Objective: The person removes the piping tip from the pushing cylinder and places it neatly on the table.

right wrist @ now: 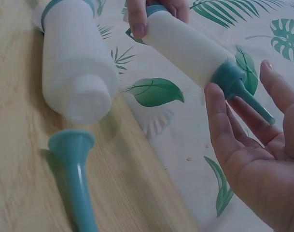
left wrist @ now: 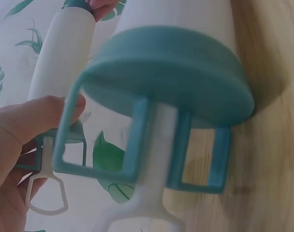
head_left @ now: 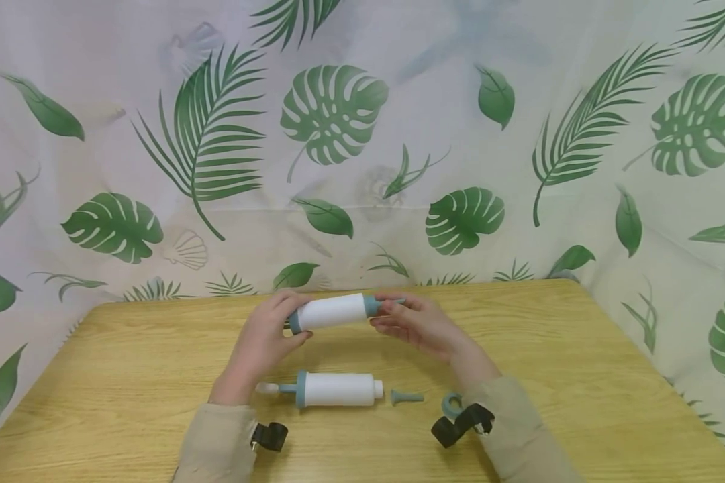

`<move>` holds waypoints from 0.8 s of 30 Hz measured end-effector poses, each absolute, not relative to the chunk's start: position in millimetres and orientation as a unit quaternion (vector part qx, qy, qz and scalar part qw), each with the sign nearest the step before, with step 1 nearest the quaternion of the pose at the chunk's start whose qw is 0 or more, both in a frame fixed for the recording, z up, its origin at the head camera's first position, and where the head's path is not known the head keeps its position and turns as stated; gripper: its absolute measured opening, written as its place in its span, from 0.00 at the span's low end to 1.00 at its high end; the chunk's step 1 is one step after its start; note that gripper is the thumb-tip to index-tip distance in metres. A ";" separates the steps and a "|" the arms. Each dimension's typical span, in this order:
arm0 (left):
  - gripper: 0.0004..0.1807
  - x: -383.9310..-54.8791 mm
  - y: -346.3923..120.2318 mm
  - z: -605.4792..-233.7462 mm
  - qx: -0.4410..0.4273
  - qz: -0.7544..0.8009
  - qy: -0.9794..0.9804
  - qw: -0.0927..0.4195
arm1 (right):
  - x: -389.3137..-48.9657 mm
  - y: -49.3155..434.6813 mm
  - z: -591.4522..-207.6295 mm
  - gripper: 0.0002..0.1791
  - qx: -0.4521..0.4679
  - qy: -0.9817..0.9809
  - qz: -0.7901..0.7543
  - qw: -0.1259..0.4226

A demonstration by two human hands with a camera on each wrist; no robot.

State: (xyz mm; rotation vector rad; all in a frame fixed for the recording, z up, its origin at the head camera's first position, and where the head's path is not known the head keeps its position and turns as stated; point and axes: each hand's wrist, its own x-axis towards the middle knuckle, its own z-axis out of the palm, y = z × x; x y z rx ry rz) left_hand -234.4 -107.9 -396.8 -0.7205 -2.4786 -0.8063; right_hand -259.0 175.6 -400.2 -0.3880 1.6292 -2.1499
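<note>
My left hand point(head_left: 268, 335) grips the teal collar end of a white icing syringe point(head_left: 332, 312), held above the table. Its finger loops and a white ring handle point(left wrist: 48, 198) stick out past that hand. At the syringe's other end is a teal cap with a thin nozzle point(right wrist: 253, 104). My right hand point(right wrist: 258, 159) is beside this cap, palm up, its fingertips at the cap's edge and its thumb apart from the nozzle. A second white syringe point(head_left: 341, 390) lies on the table below, its nozzle end bare. A loose teal nozzle point(head_left: 407, 397) lies to its right.
A teal ring point(head_left: 451, 405) lies on the wooden table point(head_left: 97, 402) near the right sleeve, partly hidden by the black wrist mount point(head_left: 459, 426). Behind the table hangs a leaf-patterned cloth point(head_left: 362, 168).
</note>
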 end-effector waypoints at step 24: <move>0.27 -233.9 -99.0 -404.3 -0.288 -0.237 -0.897 0.239 | -260.5 178.6 -410.7 0.24 -0.201 0.738 -0.625 0.154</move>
